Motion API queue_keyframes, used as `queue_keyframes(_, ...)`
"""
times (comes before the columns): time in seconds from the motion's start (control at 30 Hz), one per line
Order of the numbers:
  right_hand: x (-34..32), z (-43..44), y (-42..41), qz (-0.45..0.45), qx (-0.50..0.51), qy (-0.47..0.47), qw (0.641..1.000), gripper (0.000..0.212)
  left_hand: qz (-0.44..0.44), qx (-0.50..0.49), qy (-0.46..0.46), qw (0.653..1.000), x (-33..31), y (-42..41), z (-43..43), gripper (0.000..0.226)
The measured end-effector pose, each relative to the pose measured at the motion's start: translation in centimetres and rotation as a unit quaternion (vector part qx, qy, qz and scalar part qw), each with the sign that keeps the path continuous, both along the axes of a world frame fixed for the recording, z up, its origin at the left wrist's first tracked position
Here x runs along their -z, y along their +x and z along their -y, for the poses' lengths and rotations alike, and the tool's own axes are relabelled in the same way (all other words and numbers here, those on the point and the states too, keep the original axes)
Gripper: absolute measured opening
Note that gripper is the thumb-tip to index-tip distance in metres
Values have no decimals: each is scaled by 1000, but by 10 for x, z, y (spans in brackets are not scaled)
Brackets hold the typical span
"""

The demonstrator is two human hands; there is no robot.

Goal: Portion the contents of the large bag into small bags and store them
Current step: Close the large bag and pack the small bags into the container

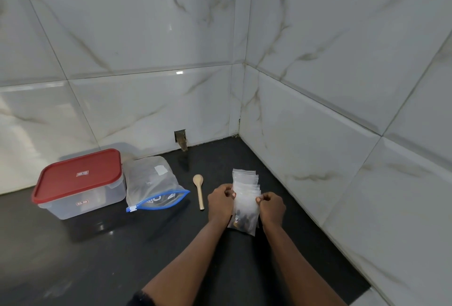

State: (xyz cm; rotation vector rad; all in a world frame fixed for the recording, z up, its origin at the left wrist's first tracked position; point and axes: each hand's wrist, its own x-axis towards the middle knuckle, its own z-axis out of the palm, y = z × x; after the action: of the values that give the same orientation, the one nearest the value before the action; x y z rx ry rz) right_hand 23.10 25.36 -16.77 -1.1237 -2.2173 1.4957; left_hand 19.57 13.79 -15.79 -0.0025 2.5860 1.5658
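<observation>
A small clear bag (245, 210) with dark pieces in its bottom hangs between my hands above the black counter. My left hand (220, 201) pinches its top left corner and my right hand (271, 205) pinches its top right corner. Behind it, a stack of empty small bags (245, 178) lies on the counter. The large zip bag (152, 182) with a blue slider lies to the left, its mouth open toward me and dark contents inside. A wooden spoon (199, 192) lies between the large bag and my left hand.
A clear plastic container (80, 189) with a shut red lid stands at the far left. White marble-look tiled walls (318, 146) close in the counter (122, 256) at the back and on the right, meeting in a corner. A small hole in the back wall sits behind the spoon.
</observation>
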Motion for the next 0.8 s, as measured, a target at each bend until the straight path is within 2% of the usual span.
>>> queue_keyframes(0.13,-2,4,-5,10,11,46,999,11,-54,-30,21,998,-19,-7,21,29)
queue_keyframes(0.2,-6,11,-7,-1,35,112,993,14,-90,-50,18,994,-32,-12,37,29)
queue_keyframes(0.27,-14,23,-9,-38,46,190,980,19,-113,-78,24,990,-45,-19,51,29)
queue_keyframes(0.33,-23,46,-14,-103,-16,234,967,23,-124,-118,35,985,-56,-25,67,27)
queue_keyframes(0.4,-27,80,-20,-171,-131,294,931,19,-136,-163,36,977,-65,-31,87,24)
queue_keyframes(0.47,-27,116,-24,-209,-233,369,875,20,-145,-204,37,967,-68,-36,108,22)
queue_keyframes(0.57,-25,165,-27,-239,-353,406,808,46,-147,-250,31,957,-68,-37,142,21)
queue_keyframes(0.7,-19,209,-29,-201,-416,477,748,68,-131,-295,32,946,-60,-37,177,22)
queue_keyframes(0.8,-14,221,-32,-182,-426,511,724,63,-107,-318,51,941,-52,-37,193,22)
